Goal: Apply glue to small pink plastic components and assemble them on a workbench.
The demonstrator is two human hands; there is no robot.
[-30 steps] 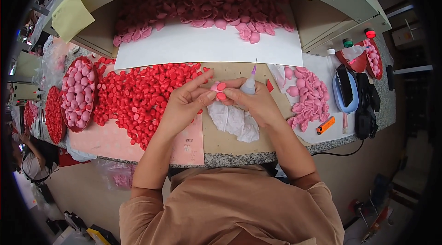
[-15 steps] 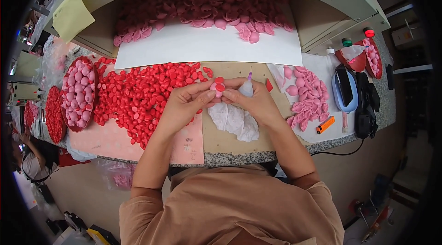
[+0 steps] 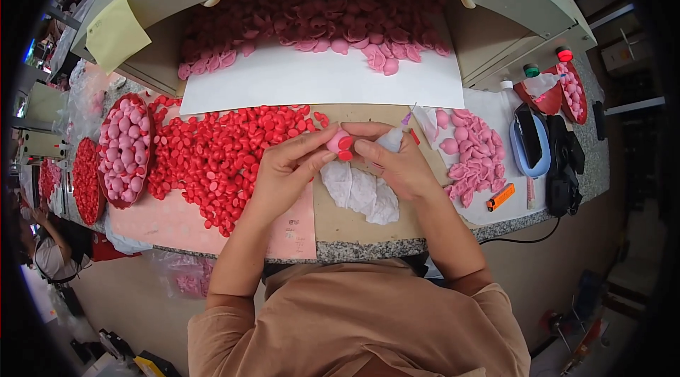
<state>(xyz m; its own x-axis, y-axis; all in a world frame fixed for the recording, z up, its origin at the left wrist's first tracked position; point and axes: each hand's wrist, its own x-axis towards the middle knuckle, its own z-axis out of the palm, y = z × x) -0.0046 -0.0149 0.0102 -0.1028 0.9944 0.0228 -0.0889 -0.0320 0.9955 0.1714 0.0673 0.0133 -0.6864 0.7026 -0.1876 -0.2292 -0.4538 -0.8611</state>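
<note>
Over the middle of the table, my left hand pinches a small pink ball-shaped piece between thumb and fingertips. Two glossy red oval pieces sit on the right side of this ball. My right hand is closed round a small translucent squeeze bottle with a purple needle tip pointing up and to the right. The thumb and forefinger of that hand are also at the ball's right side, by the red ovals. Below the hands lies a crumpled white cloth.
Loose red ovals are heaped at left, beside a red basket of pink balls. Pink shell-like pieces lie at right, near an orange lighter and a blue tray. More pink pieces fill the shelf behind.
The ball has turned in my fingers, so its red ovals now face right. The bottle has tilted from nearly upright toward the right. The whole view has shifted slightly.
</note>
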